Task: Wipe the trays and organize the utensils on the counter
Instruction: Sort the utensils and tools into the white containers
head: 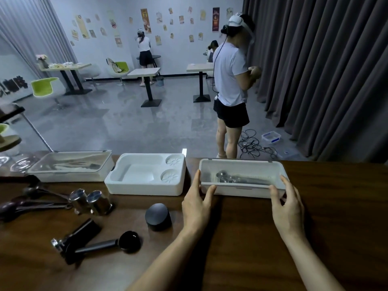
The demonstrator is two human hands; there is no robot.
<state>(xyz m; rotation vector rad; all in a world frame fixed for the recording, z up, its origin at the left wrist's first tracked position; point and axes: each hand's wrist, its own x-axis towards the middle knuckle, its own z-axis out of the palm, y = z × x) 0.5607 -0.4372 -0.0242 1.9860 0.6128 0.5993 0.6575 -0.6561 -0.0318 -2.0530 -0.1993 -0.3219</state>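
While the utensil box [237, 191] lies left-right on the far tabletop [243, 232], spoons [226, 177] inside pointing left, the straight-fingered left hand [196, 208] presses its left end; the right hand [288, 208] pinches its right corner.
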